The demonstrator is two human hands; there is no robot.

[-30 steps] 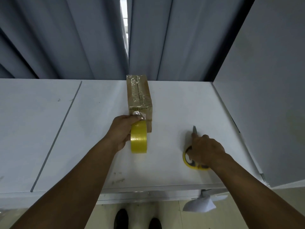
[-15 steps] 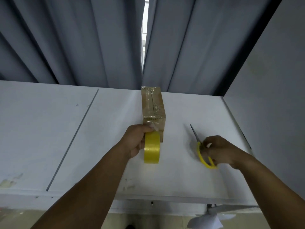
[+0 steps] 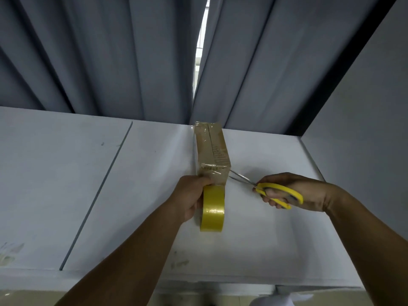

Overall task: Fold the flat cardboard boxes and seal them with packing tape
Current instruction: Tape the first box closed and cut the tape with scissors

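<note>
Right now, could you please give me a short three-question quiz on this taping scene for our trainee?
1. True or false: the scissors in the right hand have their blades open and pointing toward the cardboard box.
2. What does the left hand grip? A) the yellow tape roll B) a marker C) a knife
3. Fill in: the box stands on the white ____.

Key: 1 true; 2 A; 3 table.
</note>
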